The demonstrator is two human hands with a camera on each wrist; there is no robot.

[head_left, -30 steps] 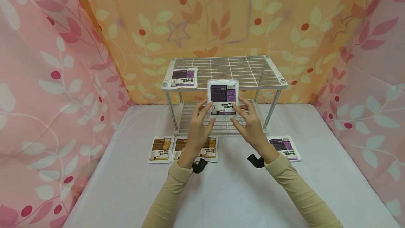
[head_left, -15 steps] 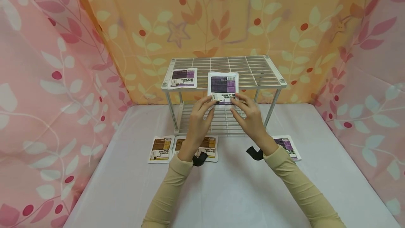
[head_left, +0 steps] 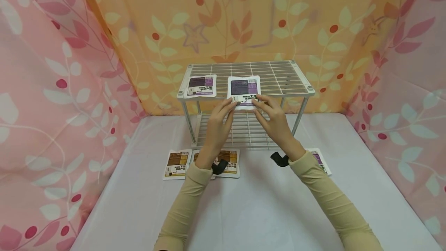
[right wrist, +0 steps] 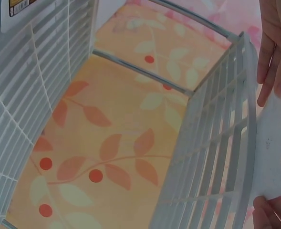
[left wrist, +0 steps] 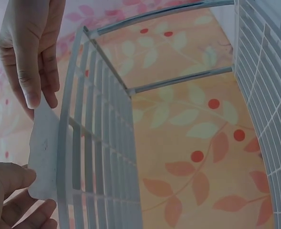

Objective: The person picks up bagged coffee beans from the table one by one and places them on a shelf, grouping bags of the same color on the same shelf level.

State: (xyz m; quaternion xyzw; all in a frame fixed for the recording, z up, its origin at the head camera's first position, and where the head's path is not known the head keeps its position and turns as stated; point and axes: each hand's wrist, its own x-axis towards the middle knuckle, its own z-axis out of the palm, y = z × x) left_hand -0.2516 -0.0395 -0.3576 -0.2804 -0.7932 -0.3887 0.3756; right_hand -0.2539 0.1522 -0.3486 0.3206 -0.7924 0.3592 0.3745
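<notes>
Both hands pinch the near edge of a white packet with a purple-and-black label (head_left: pixel 244 88), the left hand (head_left: pixel 216 127) at its left corner and the right hand (head_left: pixel 275 123) at its right. The packet lies label up, its far part over the front of the white wire rack's upper shelf (head_left: pixel 275 75). In both wrist views its plain white underside (left wrist: pixel 46 155) juts out past the shelf's front bar, between thumbs and fingers. To its left, a matching purple packet (head_left: pixel 202 86) rests on the same shelf near the front left corner.
On the white table (head_left: pixel 251 212) before the rack lie brown-labelled packets (head_left: pixel 177 164), partly behind the left forearm. Another purple packet (head_left: pixel 321 160) lies at the right, partly covered by the right sleeve. The rack's lower shelf (head_left: pixel 244 135) sits beneath; patterned curtains enclose the table.
Both hands have moved up and forward with the packet. It has gone from in front of the rack, facing me more upright, to lying flatter over the upper shelf's front edge.
</notes>
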